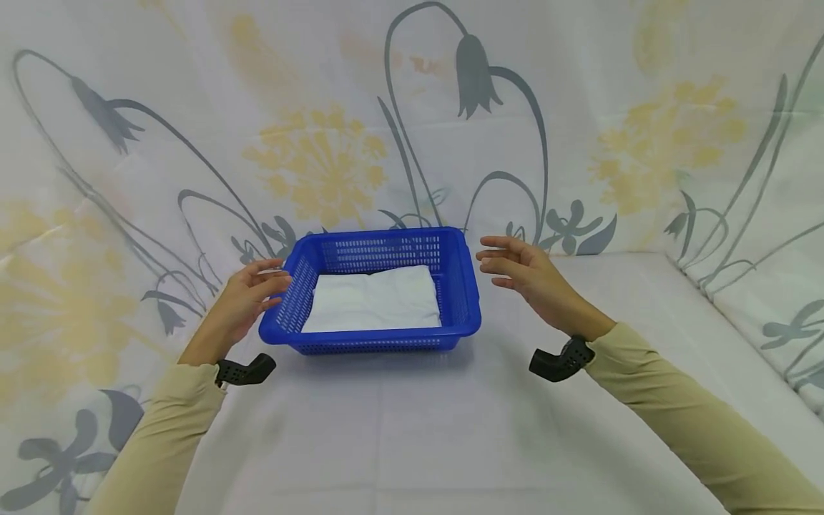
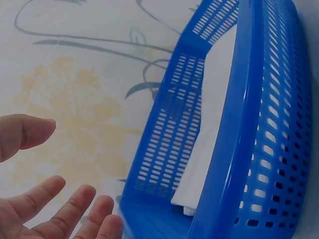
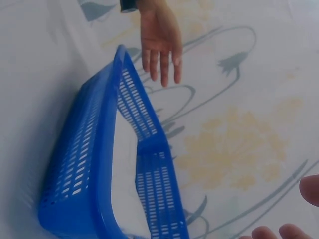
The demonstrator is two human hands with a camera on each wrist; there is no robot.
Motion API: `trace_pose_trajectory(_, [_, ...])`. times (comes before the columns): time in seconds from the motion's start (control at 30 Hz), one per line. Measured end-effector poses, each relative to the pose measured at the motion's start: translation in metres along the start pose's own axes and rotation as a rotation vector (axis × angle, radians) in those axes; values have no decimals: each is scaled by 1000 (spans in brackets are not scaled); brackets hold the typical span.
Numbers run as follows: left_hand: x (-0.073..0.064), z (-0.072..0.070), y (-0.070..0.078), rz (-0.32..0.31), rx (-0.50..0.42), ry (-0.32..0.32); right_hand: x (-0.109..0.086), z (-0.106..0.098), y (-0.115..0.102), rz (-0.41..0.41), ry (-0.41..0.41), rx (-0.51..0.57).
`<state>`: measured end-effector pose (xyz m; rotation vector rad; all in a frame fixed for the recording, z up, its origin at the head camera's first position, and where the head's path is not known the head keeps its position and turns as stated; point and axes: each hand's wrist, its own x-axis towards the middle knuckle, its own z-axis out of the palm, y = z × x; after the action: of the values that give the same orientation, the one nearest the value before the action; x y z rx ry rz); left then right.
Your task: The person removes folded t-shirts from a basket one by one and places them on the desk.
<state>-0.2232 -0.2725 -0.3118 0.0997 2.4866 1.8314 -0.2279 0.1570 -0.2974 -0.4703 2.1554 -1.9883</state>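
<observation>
A blue plastic basket (image 1: 380, 334) with slotted walls stands on the white-covered surface, and a folded white cloth (image 1: 373, 299) lies flat inside it. My left hand (image 1: 247, 293) is beside the basket's left end, fingers loosely extended toward the rim. In the left wrist view, its fingers (image 2: 75, 206) are spread apart from the basket and hold nothing. Off the basket's right end, my right hand (image 1: 524, 275) hovers with relaxed fingers and a gap to the rim. The right wrist view catches only its fingertips (image 3: 291, 231) and thumb at the lower right corner.
A pale curtain (image 1: 425, 143) printed with grey and yellow flowers hangs behind the basket and along the sides. White cloth (image 1: 399, 429) covers the surface in front. Black wrist devices (image 1: 560, 360) sit on both wrists, below the beige sleeves (image 1: 682, 408).
</observation>
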Motion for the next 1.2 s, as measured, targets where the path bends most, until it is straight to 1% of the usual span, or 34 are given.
trace_pose_trajectory(0.13, [5,4,-1,-28,-31,-9,4,3,1,19,-2,12])
trace_pose_trajectory(0.27, [8,7,-2,-45,-45,-30,11,8,3,39,-12,51])
trace_pose_trajectory(0.47, [14,10,-6,-61,-31,-36,19,17,8,78,-37,113])
trace_pose_trajectory(0.6, [19,14,-10,-78,-30,-47,25,24,13,106,-43,128])
trace_pose_trajectory(0.67, [20,16,-10,-89,-37,-61,28,27,16,119,-47,128])
trace_pose_trajectory(0.87, [26,19,-11,-125,-5,-96,36,40,20,168,-50,138])
trace_pose_trajectory(1.2, [34,29,-13,-161,60,-119,52,54,31,203,-59,52])
